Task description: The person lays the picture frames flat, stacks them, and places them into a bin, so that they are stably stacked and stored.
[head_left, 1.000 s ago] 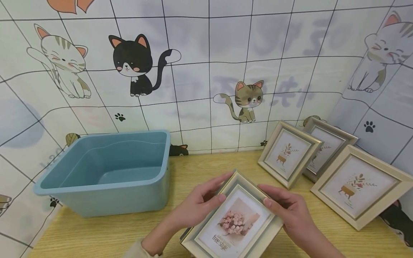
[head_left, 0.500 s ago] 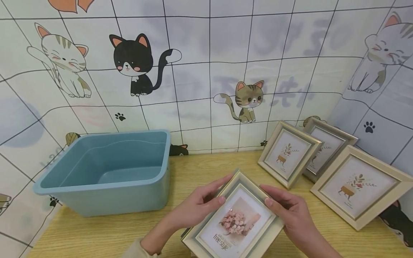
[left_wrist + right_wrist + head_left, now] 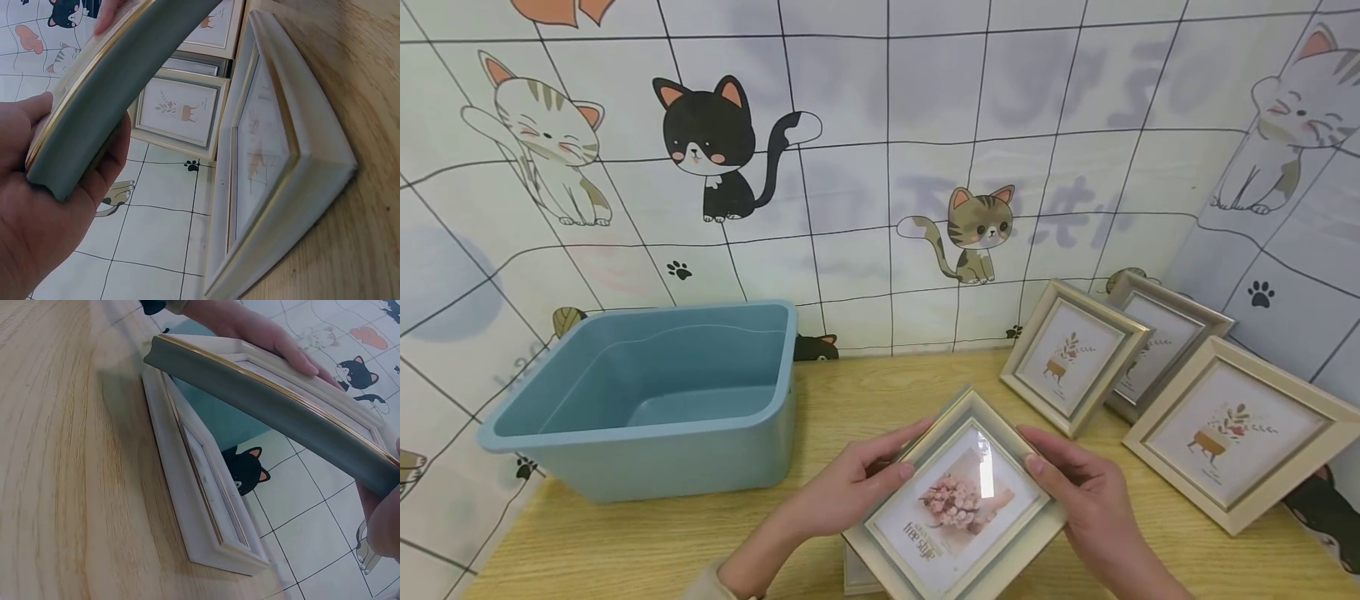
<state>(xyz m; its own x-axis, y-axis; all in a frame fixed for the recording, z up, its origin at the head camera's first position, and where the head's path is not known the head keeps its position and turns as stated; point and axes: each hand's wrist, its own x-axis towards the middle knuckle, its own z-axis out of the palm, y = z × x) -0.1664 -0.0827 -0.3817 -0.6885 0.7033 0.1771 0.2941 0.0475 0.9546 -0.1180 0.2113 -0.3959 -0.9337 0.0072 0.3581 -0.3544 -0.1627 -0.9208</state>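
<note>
Both hands hold a cream picture frame [image 3: 953, 510] with a gold trim and a pink flower print, tilted above the table. My left hand [image 3: 844, 492] grips its left edge, thumb on the front and fingers behind. On the opposite edge, my right hand [image 3: 1093, 500] grips it the same way. Both wrist views show its grey-green side [image 3: 106, 100]. Beneath it, another cream picture frame [image 3: 200, 487] lies face up on the table; only a corner of that one shows in the head view.
A blue plastic tub [image 3: 700, 458] stands at the left of the wooden table [image 3: 880, 387]. At the back right stand three picture frames: a cream one [image 3: 1067, 367], a silver-brown one [image 3: 1172, 312] partly behind, and a larger cream one [image 3: 1232, 433]. A cat-print covering [image 3: 850, 183] lines the wall.
Both hands have shifted the held picture frame slightly right and up. A bright reflection now lies on its glass, and more of the lower picture frame's corner shows.
</note>
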